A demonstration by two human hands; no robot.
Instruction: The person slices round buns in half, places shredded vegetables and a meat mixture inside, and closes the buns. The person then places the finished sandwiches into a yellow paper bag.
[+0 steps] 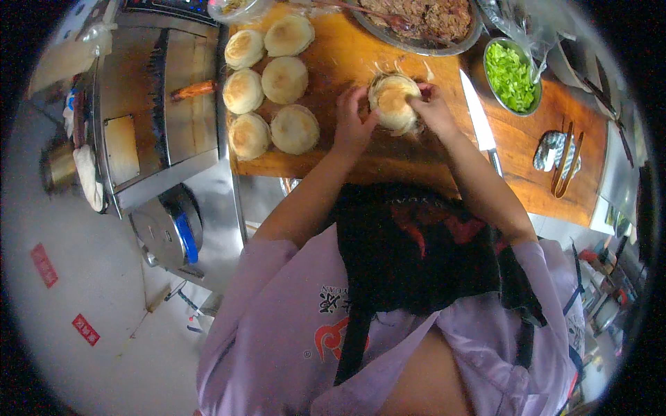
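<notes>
A round browned flatbread [396, 104] is held between both hands over the wooden board. My left hand [356, 117] grips its left edge, and my right hand [433, 106] has the thumb on top at its right edge. Thin flakes or crumbs stick out around the bread. To the left, several similar flatbreads [285, 80] lie in two columns on the board. Right of my right hand rests a large knife [477, 114] with a dark handle, its blade pointing away from me.
Beyond the hands stands a metal bowl of shredded meat [426, 18]. An oval metal bowl of chopped greens [511, 78] sits at the right, with clear plastic near it. Tongs [566, 164] lie on a patterned cloth [545, 151]. Metal cooking equipment [156, 93] adjoins the wooden board [338, 166] at the left.
</notes>
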